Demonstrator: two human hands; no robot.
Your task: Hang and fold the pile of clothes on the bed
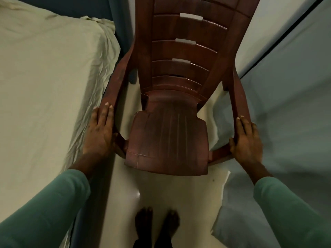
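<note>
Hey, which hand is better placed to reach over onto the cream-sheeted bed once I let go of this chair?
Probably the left hand. It grips the brown plastic chair's left armrest, right beside the cream-sheeted bed. The right hand holds the far armrest, with the chair between it and that bed.

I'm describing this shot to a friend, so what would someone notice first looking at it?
A dark brown plastic chair fills the middle, standing in the narrow gap between two beds. The left hand and right hand each grip an armrest. A rumpled pale sheet covers the bed on the left, and bare feet show on the floor below.
</note>
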